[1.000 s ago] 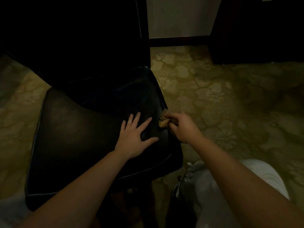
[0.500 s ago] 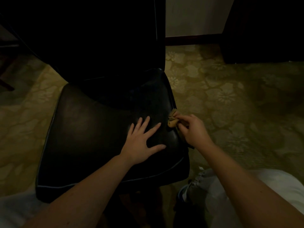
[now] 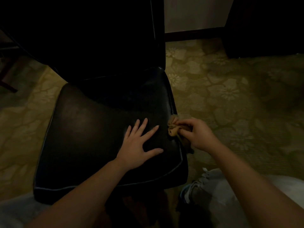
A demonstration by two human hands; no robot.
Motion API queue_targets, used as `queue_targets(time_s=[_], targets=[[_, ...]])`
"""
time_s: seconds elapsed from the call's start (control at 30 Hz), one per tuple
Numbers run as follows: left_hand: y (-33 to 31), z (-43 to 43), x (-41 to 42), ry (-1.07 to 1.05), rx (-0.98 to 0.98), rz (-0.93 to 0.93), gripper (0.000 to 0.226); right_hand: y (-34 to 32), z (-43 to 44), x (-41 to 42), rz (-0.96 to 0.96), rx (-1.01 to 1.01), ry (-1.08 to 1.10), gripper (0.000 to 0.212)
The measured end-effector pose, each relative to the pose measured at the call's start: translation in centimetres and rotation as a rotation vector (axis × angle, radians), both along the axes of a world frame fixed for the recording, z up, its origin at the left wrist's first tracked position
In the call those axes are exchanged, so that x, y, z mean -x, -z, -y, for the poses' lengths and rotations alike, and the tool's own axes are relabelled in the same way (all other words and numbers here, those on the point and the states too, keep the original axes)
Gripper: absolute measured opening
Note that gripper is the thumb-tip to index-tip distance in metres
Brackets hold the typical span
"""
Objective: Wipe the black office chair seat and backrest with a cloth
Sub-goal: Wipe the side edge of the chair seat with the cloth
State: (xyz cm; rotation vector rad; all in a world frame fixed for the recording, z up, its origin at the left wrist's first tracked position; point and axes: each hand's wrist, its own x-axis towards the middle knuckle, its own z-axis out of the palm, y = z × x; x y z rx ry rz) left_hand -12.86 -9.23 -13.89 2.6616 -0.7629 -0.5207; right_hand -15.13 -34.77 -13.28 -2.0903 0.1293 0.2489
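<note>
Nearest, the left hand (image 3: 139, 145) lies flat on the right part of the black seat (image 3: 85, 139), fingers spread and straight, holding nothing. Just right of it, the right hand (image 3: 199, 135) sits at the seat's right edge, fingers curled round a bunched tan cloth (image 3: 173, 128) that touches the edge there. From the cloth, most of the seat stretches leftward, so a sweep would likely run right to left, led by the right hand. Farther off, the backrest (image 3: 98, 38) stands upright beyond both hands, too dark to show detail.
</note>
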Motion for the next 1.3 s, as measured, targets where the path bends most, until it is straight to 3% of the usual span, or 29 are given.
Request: queue_targets(time_s=[0.13,0.4,0.77,1.03,1.13,1.3], targets=[[-0.2,0.3,-0.2,-0.014,0.002,-0.019,0.078,0.0,-0.6,-0.9,-0.013,-0.042,0.103,0.028],[-0.1,0.3,-0.1,-0.015,-0.006,0.014,0.076,-0.9,1.7,-0.8,-0.277,-0.124,-0.152,0.019],[-0.2,0.4,-0.1,0.009,-0.05,0.026,0.071,-0.1,0.1,-1.2,-0.051,-0.04,0.036,0.027],[-0.2,0.4,0.1,0.008,-0.068,0.051,0.078,-0.9,2.1,-1.0,-0.279,-0.076,-0.252,0.016],[-0.2,0.5,0.1,0.006,-0.062,0.058,0.079,-0.7,2.0,-0.8,-0.225,-0.059,-0.249,0.017],[-0.2,0.5,-0.1,0.007,-0.064,0.041,0.075,-0.5,0.9,-0.6,0.056,0.006,-0.087,0.027]])
